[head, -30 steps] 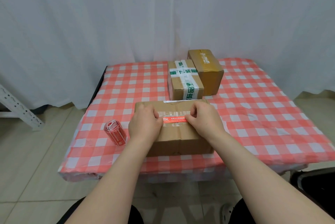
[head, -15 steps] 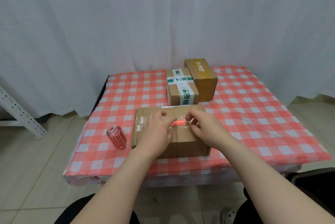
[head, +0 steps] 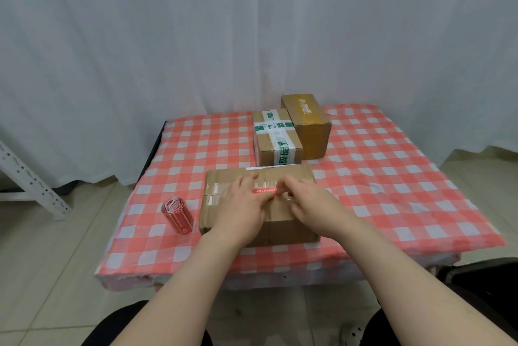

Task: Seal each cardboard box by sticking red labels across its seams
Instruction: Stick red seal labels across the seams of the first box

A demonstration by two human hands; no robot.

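Label (head: 263, 191) seems thin, sticky, best held by its end; left hand (head: 243, 207) presses it, fingers straight; right hand (head: 307, 201) grip unclear.

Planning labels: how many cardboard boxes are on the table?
3: the nearest box under the left hand and right hand, the green-taped box behind it, the plain brown box right of that.
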